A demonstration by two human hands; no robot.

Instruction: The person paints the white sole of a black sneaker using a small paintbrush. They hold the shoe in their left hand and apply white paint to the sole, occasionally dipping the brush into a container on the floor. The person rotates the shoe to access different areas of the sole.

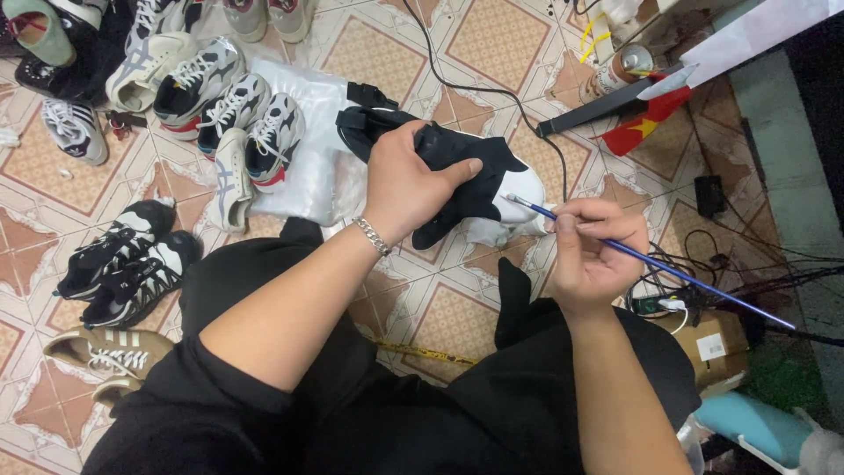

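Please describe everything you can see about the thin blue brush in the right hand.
The brush is a long, thin stick with a glossy blue handle and a short silvery part near its tip. It lies slanted, the tail pointing lower right over the cables. The right hand pinches it near the front with its fingers. The tip meets the white part of the black-and-white shoe, which the left hand grips.

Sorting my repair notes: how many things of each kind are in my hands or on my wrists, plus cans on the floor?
Black and white shoe, in left hand: 1
Blue brush, in right hand: 1
Silver bracelet: 1
Spray can: 1
Total: 4
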